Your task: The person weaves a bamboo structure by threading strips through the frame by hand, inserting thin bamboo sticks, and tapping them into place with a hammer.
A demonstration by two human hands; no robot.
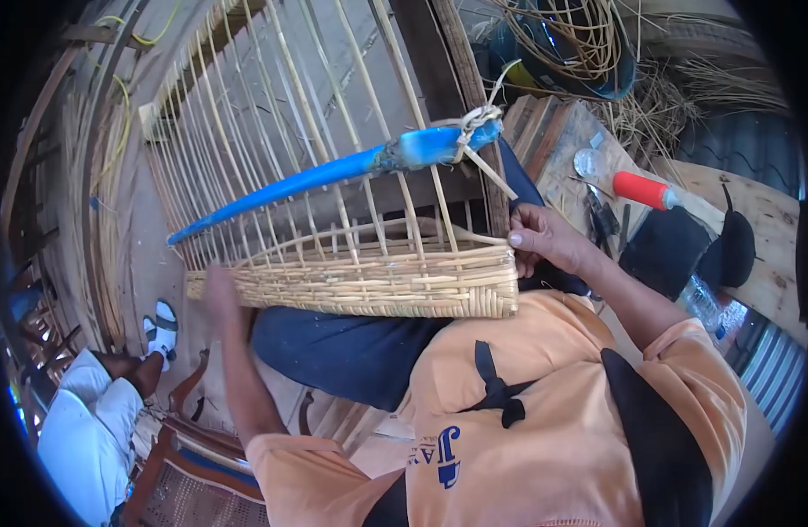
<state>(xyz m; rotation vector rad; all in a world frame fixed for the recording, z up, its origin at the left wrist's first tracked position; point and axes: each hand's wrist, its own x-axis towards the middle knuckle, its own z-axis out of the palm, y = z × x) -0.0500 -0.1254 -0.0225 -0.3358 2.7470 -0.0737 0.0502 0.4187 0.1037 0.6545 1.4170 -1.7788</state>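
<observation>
A woven rattan panel (395, 285) with long upright stakes (333, 105) lies across my lap, its dense woven band nearest me. At the band's right corner, my right hand (544, 241) is closed, with thumb and fingers pinching a rattan strand (474, 235) that runs loosely above the weave. My left hand (219, 290) is at the band's left end, smeared by motion, so its fingers cannot be made out. A curved blue bar (307, 178) crosses the stakes, bound at its right end by a knotted cane strip (477, 127).
A dark bucket (628, 75) holds coiled cane at the upper right. A red-orange bottle (641, 190), a black cap (729, 241) and tools lie on boards to my right. A person in light clothing (83, 439) sits at the lower left beside a wooden chair frame (188, 483).
</observation>
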